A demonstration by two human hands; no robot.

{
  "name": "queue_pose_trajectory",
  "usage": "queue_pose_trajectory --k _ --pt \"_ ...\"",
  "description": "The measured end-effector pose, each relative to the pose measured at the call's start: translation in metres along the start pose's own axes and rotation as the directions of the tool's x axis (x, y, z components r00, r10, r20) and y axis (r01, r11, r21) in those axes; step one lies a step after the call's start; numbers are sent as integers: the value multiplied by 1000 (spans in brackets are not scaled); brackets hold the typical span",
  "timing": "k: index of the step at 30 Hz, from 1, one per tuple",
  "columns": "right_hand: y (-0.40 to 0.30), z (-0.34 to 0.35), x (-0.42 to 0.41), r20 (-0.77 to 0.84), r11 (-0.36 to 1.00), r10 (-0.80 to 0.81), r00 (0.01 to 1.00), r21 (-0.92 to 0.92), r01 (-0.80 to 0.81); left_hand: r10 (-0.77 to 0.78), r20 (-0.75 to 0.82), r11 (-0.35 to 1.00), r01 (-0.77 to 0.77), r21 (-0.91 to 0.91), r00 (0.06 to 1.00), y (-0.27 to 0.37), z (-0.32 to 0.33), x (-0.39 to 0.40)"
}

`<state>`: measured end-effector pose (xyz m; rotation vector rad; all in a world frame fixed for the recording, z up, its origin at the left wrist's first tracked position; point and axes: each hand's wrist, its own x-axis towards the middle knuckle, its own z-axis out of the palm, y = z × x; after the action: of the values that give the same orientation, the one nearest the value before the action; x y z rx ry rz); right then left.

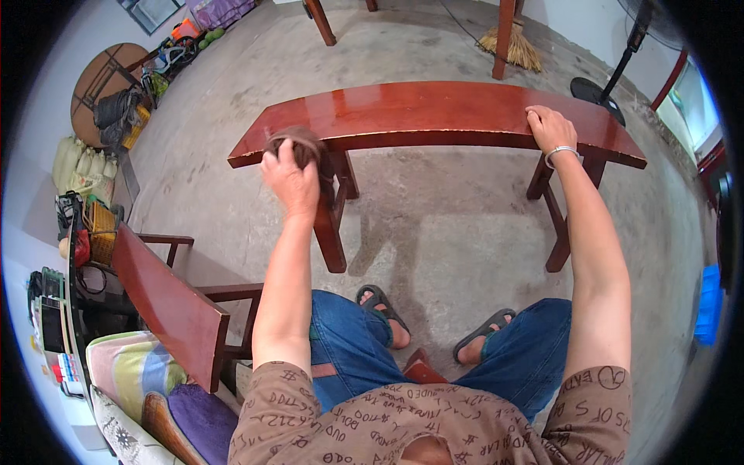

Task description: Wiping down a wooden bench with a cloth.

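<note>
A long reddish-brown wooden bench [418, 110] stands across the floor before me. Near its left end, my left hand [290, 177] grips a bunched brown cloth [299, 145] against the front edge; part of the cloth hangs down beside the bench leg. My right hand [551, 129], with a silver bangle at the wrist, rests on the front edge towards the right end. Its fingers are curled over the bench top, and I see nothing in them.
A second wooden bench [168, 302] stands at my left, by a cushion and fabrics. Beyond the long bench are a straw broom [514, 49], a table leg [503, 40] and a standing fan's base [596, 99]. A blue plastic container [708, 305] is at far right.
</note>
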<state>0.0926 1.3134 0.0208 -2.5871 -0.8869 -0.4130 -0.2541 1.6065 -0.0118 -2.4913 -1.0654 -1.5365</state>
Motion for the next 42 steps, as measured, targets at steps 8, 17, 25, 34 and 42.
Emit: queue_pose_trajectory --k 8,17,25,34,42 --pt "6 5 0 0 1000 11 1000 -25 -11 325 191 944 -305 -127 926 128 36 -9" --pt "8 2 -6 -53 1000 -11 999 -8 10 390 552 917 -255 -307 737 248 79 20" --pt "4 2 -30 -227 989 -143 963 15 150 196 634 980 -169 -103 748 191 122 49" --pt "9 -1 -73 -358 983 -139 923 59 171 42 598 994 -96 57 800 152 115 51" --pt "16 -9 -97 -385 981 -140 912 72 181 64 542 984 -143 106 838 161 99 41"
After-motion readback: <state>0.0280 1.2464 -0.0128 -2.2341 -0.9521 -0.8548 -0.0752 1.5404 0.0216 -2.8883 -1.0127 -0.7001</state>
